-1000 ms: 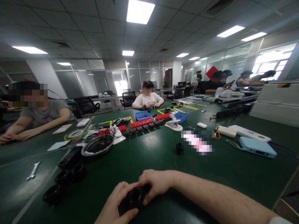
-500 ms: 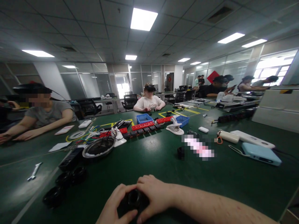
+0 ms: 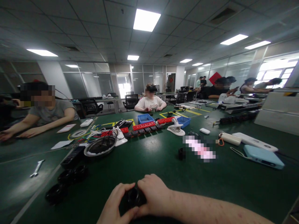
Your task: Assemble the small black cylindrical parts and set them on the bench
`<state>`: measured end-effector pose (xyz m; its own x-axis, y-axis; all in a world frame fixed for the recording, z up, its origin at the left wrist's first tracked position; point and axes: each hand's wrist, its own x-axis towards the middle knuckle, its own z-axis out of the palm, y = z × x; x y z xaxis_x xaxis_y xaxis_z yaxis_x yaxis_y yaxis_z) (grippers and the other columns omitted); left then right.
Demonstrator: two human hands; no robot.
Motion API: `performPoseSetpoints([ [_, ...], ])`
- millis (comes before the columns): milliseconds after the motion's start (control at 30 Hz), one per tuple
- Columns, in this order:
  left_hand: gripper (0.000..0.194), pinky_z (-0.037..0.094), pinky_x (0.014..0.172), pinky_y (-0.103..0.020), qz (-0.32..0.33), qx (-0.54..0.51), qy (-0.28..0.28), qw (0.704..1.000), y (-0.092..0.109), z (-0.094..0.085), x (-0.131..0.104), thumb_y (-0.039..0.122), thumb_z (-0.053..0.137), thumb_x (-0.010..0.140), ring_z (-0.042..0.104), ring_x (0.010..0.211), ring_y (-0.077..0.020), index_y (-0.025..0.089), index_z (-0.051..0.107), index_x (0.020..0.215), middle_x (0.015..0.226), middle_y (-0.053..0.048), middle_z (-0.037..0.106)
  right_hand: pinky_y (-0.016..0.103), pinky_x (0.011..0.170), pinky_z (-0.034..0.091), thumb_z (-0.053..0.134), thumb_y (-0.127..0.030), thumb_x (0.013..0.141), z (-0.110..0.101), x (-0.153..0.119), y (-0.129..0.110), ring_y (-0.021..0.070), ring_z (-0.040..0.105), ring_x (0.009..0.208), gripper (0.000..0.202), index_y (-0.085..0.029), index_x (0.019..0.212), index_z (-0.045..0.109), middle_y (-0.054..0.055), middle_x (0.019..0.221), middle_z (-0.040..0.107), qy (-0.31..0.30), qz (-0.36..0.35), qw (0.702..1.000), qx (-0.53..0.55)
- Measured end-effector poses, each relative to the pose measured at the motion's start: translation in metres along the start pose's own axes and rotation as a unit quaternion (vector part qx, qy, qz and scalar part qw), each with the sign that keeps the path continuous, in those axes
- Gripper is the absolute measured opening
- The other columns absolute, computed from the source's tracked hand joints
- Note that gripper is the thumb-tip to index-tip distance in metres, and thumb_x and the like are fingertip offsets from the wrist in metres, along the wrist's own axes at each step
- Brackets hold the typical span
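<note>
A black ring-shaped part (image 3: 133, 196) with a round hole in its top is at the bottom centre, close to the green table's near edge. Curled around its left side is my left hand (image 3: 116, 203), thumb in front and index finger behind. My right hand (image 3: 155, 196) wraps the right side, its thumb low and meeting the left thumb. Both hands grip the part, and its underside is hidden. Several similar black rings (image 3: 56, 193) stand to the left, and another small black part (image 3: 181, 153) lies beyond my right hand.
A wrench (image 3: 37, 168) lies at the left. Beyond are a round metal dish (image 3: 100, 147), red socket strips (image 3: 143, 125), blue trays (image 3: 145, 118) and a white clamp stand (image 3: 175, 127). A light blue box (image 3: 263, 156) sits at the right. Other people sit around the table.
The view has shifted slightly, so the scene appears a little to the right. My fingers have moved a little around the black part, and the thumbs are closer together.
</note>
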<state>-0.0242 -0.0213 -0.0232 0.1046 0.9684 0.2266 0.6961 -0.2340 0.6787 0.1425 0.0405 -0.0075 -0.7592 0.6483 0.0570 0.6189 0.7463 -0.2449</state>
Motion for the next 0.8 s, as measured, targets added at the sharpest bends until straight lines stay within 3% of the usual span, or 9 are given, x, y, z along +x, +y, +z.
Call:
performPoseSetpoints([
  [133,0.041,0.044,0.087,-0.038,0.022,-0.011,-0.022,0.999,-0.003,-0.003,0.002,0.026,0.063,0.066,0.054,0.100,-0.0251,0.028,0.058,0.106,0.104,-0.004,0.061,0.036,0.072,0.039,0.059,-0.068,0.052,-0.003,-0.001,0.008,0.0222,0.049,0.077,0.067,-0.013,0.090,0.056,0.008,0.085,0.055,0.021,-0.055,0.998,0.018],
  [233,0.043,0.042,0.089,-0.039,0.034,-0.025,-0.050,0.998,-0.008,-0.005,0.004,0.028,0.063,0.066,0.052,0.103,-0.0256,0.030,0.056,0.109,0.107,-0.004,0.060,0.030,0.070,0.040,0.062,-0.057,0.060,-0.012,0.000,0.021,0.0188,0.049,0.080,0.058,-0.016,0.100,0.054,0.005,0.090,0.054,-0.038,-0.131,0.988,0.074],
  [333,0.044,0.041,0.090,-0.042,0.015,-0.025,-0.050,0.998,-0.009,-0.005,0.004,0.029,0.064,0.064,0.051,0.104,-0.0275,0.030,0.058,0.107,0.107,-0.004,0.060,0.024,0.069,0.039,0.064,-0.045,0.066,-0.017,0.004,0.029,0.0147,0.050,0.078,0.040,-0.017,0.094,0.057,0.001,0.086,0.054,-0.076,-0.167,0.977,0.106],
  [500,0.039,0.046,0.083,-0.039,0.001,-0.022,-0.032,0.999,-0.001,-0.002,0.001,0.034,0.065,0.063,0.056,0.094,-0.0260,0.026,0.060,0.102,0.099,-0.005,0.062,0.023,0.058,0.038,0.062,-0.053,0.061,-0.010,0.003,0.016,0.0134,0.050,0.063,0.042,-0.015,0.079,0.058,0.000,0.070,0.055,-0.053,-0.090,0.992,0.075],
  [633,0.039,0.041,0.090,-0.044,-0.015,0.008,0.001,1.000,0.000,-0.002,0.001,0.032,0.066,0.062,0.053,0.102,-0.0280,0.025,0.060,0.101,0.103,-0.005,0.062,0.034,0.067,0.039,0.057,-0.063,0.058,0.000,-0.002,-0.001,0.0203,0.051,0.069,0.054,-0.013,0.077,0.057,0.005,0.073,0.058,0.011,-0.022,1.000,0.003],
  [733,0.039,0.043,0.088,-0.040,0.011,0.010,-0.023,1.000,0.000,-0.003,0.002,0.028,0.063,0.065,0.053,0.101,-0.0260,0.027,0.059,0.104,0.104,-0.005,0.061,0.037,0.072,0.039,0.059,-0.064,0.054,0.000,-0.004,0.001,0.0223,0.050,0.076,0.061,-0.013,0.087,0.056,0.008,0.083,0.057,0.030,-0.041,0.999,0.015],
  [800,0.038,0.044,0.087,-0.037,0.036,0.008,-0.030,0.999,0.001,-0.004,0.003,0.028,0.062,0.066,0.053,0.099,-0.0249,0.028,0.058,0.104,0.104,-0.005,0.060,0.035,0.072,0.039,0.062,-0.060,0.055,-0.004,-0.003,0.008,0.0209,0.049,0.078,0.062,-0.013,0.095,0.054,0.007,0.087,0.056,0.007,-0.079,0.996,0.044],
])
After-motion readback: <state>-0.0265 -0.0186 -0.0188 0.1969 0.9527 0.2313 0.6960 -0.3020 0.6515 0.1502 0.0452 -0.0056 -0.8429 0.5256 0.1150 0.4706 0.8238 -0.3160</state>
